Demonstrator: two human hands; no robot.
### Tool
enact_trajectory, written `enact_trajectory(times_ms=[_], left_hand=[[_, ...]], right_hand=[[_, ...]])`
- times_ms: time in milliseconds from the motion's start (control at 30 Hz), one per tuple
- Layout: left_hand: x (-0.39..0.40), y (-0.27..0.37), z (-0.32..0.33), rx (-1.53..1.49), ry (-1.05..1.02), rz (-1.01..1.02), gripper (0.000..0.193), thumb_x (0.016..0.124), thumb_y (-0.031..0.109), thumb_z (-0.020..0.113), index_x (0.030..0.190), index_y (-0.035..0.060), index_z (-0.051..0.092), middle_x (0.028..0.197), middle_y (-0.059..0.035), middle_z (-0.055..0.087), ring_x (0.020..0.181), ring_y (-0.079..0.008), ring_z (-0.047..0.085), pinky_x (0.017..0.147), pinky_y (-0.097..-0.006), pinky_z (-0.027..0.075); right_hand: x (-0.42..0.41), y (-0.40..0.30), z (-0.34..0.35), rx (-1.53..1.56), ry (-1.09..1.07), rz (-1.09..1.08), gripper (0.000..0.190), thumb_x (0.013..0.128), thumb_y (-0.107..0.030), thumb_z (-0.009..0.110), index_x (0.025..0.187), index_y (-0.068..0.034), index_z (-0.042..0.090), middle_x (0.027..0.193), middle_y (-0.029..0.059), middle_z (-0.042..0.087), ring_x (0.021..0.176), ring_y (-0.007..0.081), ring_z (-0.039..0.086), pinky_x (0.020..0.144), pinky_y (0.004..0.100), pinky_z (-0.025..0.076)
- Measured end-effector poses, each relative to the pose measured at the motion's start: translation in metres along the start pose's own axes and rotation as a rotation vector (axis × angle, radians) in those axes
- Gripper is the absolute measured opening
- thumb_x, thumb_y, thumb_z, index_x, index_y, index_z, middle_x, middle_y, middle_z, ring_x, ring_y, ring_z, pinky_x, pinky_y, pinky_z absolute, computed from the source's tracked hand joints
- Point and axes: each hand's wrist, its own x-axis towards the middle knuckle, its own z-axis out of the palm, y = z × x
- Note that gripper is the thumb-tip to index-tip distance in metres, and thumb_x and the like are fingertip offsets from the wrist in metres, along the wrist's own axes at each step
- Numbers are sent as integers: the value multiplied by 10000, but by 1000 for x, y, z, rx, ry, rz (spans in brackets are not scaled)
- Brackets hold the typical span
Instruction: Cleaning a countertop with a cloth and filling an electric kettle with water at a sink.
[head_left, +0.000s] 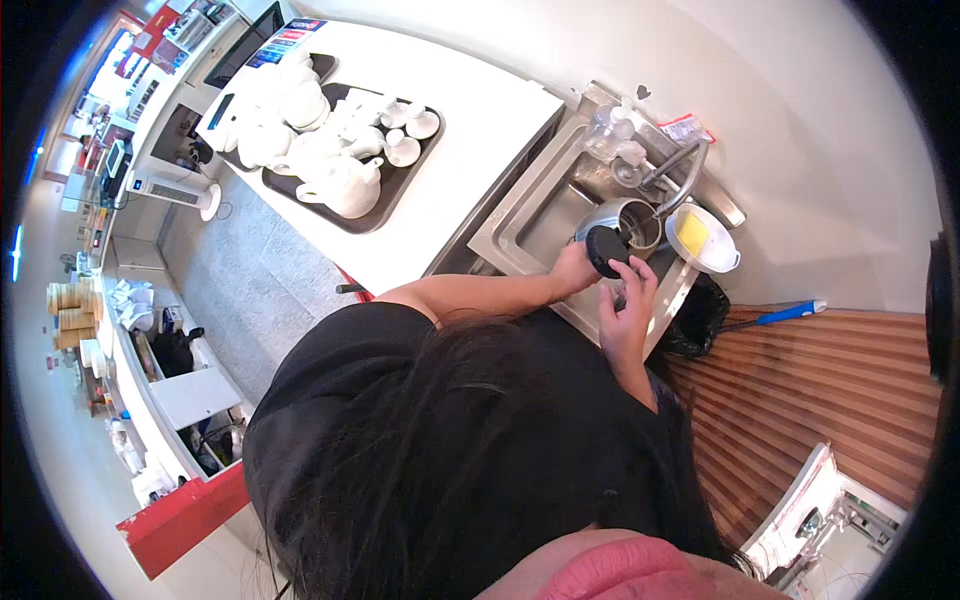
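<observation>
A steel kettle (626, 225) stands in the sink under the curved tap (688, 180), its round mouth uncovered. Its black lid (606, 251) is tilted up on the near side. My left hand (577, 268) is curled at the kettle's handle side, its fingers partly hidden behind the lid. My right hand (628, 304) has its fingers apart, with fingertips against the lid's lower edge. Beside the tap, a white bowl (724, 251) holds a yellow sponge (691, 234). Whether water runs into the kettle cannot be made out.
Left of the sink, a white counter (457, 120) bears dark trays (382, 214) with white teapots (349, 187) and small white pots. A clear pump bottle (609, 129) stands behind the basin. A black bag (699, 319) and a blue-handled tool (791, 311) are at the right.
</observation>
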Motion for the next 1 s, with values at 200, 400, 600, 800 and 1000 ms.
enact_trajectory(times_ms=[200,400,600,800,1000], left_hand=[[2,-2,-4,66,-47,-12,278,846,329,736,853,51,746,727,-132,724,700,-224,730,664,-377,559],[4,7,-3,81,1,19,271,821,311,749,812,40,739,699,-126,717,684,-225,728,663,-380,562],[10,0,1,-38,-47,-54,239,808,265,761,821,28,738,689,-116,713,676,-222,722,646,-377,556],[11,-5,6,35,-5,55,263,803,284,771,854,26,746,699,-126,714,663,-228,712,646,-387,555],[10,-9,8,4,8,63,365,795,393,799,956,66,772,843,-148,758,787,-257,743,748,-404,569]], right_hand=[[-1,-6,6,11,15,49,400,889,-6,669,1276,-100,641,1403,150,467,1229,289,540,917,363,499],[0,-10,6,23,23,75,411,892,-22,672,1291,-113,632,1415,164,448,1258,334,527,936,411,521],[2,-7,6,25,33,52,413,895,-15,667,1297,-99,625,1411,168,445,1242,325,532,919,391,518],[2,-4,3,6,36,47,389,911,-40,674,1293,-99,632,1400,164,455,1221,313,540,892,371,511],[3,-2,0,-5,20,82,349,929,-128,716,1271,-104,649,1367,149,488,1190,294,552,854,353,505]])
